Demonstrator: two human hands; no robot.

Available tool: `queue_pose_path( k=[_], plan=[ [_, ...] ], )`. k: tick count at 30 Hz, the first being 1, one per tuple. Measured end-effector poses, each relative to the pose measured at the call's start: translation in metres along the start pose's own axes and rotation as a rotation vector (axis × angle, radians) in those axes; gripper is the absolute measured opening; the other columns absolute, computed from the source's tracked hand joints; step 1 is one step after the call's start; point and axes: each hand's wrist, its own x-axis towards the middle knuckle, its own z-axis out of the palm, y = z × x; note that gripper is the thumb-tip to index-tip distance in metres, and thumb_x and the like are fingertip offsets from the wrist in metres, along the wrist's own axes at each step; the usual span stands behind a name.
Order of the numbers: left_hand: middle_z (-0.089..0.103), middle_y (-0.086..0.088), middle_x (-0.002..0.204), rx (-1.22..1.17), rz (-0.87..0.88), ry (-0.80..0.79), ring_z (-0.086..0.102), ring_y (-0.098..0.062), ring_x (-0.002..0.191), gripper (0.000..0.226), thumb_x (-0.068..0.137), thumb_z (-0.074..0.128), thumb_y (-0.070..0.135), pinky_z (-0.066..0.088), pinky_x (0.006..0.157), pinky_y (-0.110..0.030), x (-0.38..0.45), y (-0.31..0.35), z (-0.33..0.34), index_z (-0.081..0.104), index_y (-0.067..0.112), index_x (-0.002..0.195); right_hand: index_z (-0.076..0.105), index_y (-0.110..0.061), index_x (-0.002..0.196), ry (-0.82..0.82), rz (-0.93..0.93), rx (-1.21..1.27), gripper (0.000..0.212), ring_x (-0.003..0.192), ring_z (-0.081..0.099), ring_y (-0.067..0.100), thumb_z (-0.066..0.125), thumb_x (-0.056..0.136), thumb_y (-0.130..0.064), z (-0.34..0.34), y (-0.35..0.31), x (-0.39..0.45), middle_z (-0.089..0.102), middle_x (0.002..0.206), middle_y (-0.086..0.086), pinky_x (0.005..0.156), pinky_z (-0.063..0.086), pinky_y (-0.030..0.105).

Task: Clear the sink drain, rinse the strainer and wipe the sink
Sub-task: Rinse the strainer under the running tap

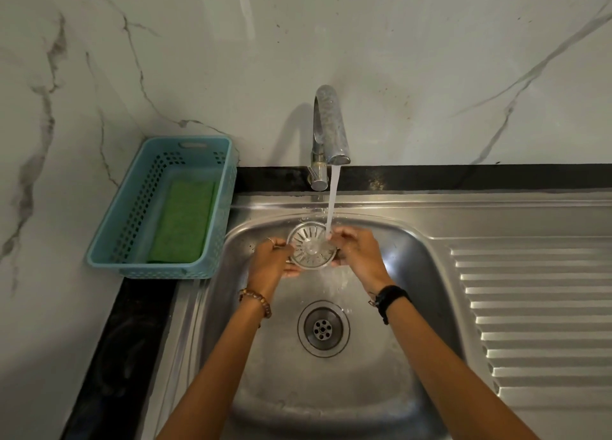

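A round metal strainer [311, 244] with radial slots is held up over the steel sink [407, 274], its face tilted toward me. My left hand [270, 260] grips its left rim and my right hand [359, 252] grips its right rim. Water runs from the chrome tap [331, 125] and strikes the strainer's right edge beside my right fingers. Below my hands the open drain [323, 327] sits in the basin floor, wet with splashes around it.
A blue perforated basket [228, 188] holding a green scouring pad [183, 221] stands on the black counter left of the sink. A ribbed steel draining board [536, 307] lies to the right. A marble wall rises behind the tap.
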Motion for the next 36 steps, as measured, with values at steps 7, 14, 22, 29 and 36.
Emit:
queue_pose_path(
  k=[7,14,22,29,36],
  plan=[
    [0.063,0.001,0.084,0.264,0.117,-0.222,0.058,-0.012,0.080,0.018,0.081,0.060,-0.003,0.049,0.070,-0.019,-0.003,-0.001,0.002,0.063,0.013,0.089,0.066,-0.012,0.094,0.142,-0.334,-0.412,0.018,0.083,0.061,0.001,0.058,0.086,0.001,-0.015,0.002,-0.002,0.067,0.091,-0.003,0.073,0.047,0.002],
    [0.053,-0.002,0.133,0.070,0.226,-0.054,0.050,-0.016,0.121,0.037,0.092,0.052,0.015,0.046,0.089,-0.020,0.023,0.045,-0.003,0.050,0.013,0.128,0.065,-0.012,0.086,0.206,-0.172,-0.103,0.017,0.086,0.063,0.005,0.059,0.084,0.004,-0.010,0.000,-0.004,0.067,0.090,0.002,0.080,0.051,0.012],
    [0.057,0.010,0.123,-0.015,0.280,-0.155,0.056,0.012,0.092,0.059,0.084,0.048,-0.014,0.046,0.064,0.000,0.046,0.068,0.030,0.040,0.011,0.137,0.064,-0.008,0.086,0.069,0.268,0.444,0.015,0.076,0.067,0.011,0.055,0.087,0.004,0.001,0.015,-0.023,0.068,0.091,0.009,0.061,0.055,0.013],
    [0.048,-0.001,0.111,0.699,0.469,-0.164,0.050,-0.006,0.064,0.067,0.090,0.041,-0.004,0.043,0.052,-0.006,0.046,0.074,0.027,0.016,0.024,0.146,0.063,0.006,0.100,0.178,0.155,0.158,0.016,0.082,0.063,0.018,0.056,0.086,0.007,-0.003,0.006,-0.022,0.067,0.105,0.021,0.064,0.055,0.018],
    [0.047,-0.010,0.138,0.534,0.143,-0.497,0.047,-0.021,0.123,0.042,0.090,0.050,0.006,0.042,0.096,-0.025,0.009,0.007,0.002,0.045,0.008,0.132,0.063,-0.010,0.102,0.234,-0.380,-0.920,0.019,0.071,0.058,0.016,0.060,0.085,-0.002,-0.005,0.014,-0.048,0.054,0.099,0.004,0.052,0.034,0.009]
  ],
)
